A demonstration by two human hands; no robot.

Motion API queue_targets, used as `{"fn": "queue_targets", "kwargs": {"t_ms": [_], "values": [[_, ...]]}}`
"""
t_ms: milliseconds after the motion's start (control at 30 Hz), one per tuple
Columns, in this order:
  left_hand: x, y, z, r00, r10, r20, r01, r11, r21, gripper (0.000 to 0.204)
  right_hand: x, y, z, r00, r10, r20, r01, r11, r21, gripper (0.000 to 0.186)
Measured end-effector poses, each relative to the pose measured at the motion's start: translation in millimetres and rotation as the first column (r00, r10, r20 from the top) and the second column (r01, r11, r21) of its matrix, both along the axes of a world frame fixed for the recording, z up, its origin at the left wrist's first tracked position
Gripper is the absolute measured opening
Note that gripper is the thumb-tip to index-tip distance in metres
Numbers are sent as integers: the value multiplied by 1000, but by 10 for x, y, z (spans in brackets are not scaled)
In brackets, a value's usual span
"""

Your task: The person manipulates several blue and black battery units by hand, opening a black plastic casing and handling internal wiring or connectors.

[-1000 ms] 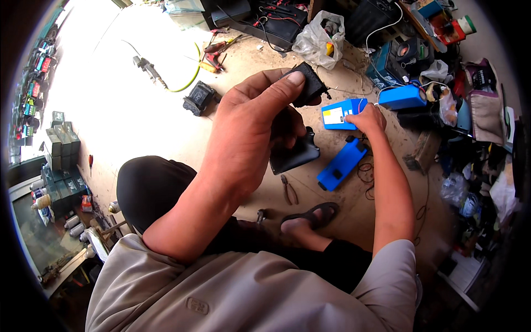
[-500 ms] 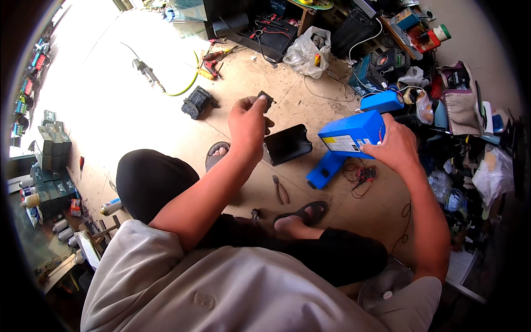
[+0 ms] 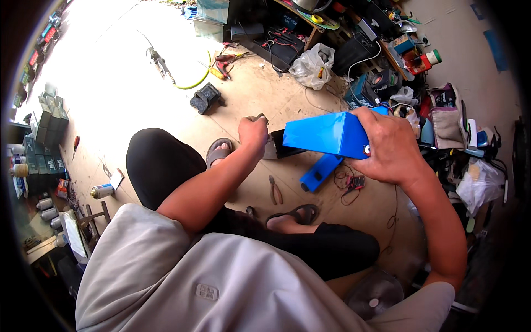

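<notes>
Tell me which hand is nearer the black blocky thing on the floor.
Left. The left hand is a little to the right of the black blocky thing and nearer the body; the right hand is much farther right, gripping the blue box.

A pair of pliers (image 3: 272, 185) lies on the floor (image 3: 249, 105), with a small red and black meter (image 3: 357, 183) and its loose wires farther right. Toward the top, a green hose (image 3: 193, 86) curves beside red-handled tools (image 3: 223, 68), left of a white plastic bag (image 3: 313, 67). At left, a spray can (image 3: 102, 192) lies below a screwdriver (image 3: 76, 145), near stacked grey blocks (image 3: 51, 119).
</notes>
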State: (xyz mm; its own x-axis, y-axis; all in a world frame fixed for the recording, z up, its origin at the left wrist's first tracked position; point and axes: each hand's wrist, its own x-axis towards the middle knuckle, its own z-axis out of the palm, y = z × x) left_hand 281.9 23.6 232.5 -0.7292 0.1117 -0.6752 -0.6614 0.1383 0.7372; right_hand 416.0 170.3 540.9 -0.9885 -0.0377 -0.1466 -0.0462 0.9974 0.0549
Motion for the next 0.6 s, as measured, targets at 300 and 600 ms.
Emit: {"fn": "queue_targets", "kwargs": {"t_ms": [300,600], "values": [[81,55,-322,969,-194,-152,162,967,-197,34,-172,-3,-272,979,197,57,-197,980,-17,55],[219,102,-344,869,-372,-325,254,901,-352,36,-353,-46,-553,969,235,76,-235,972,-11,51]]}}
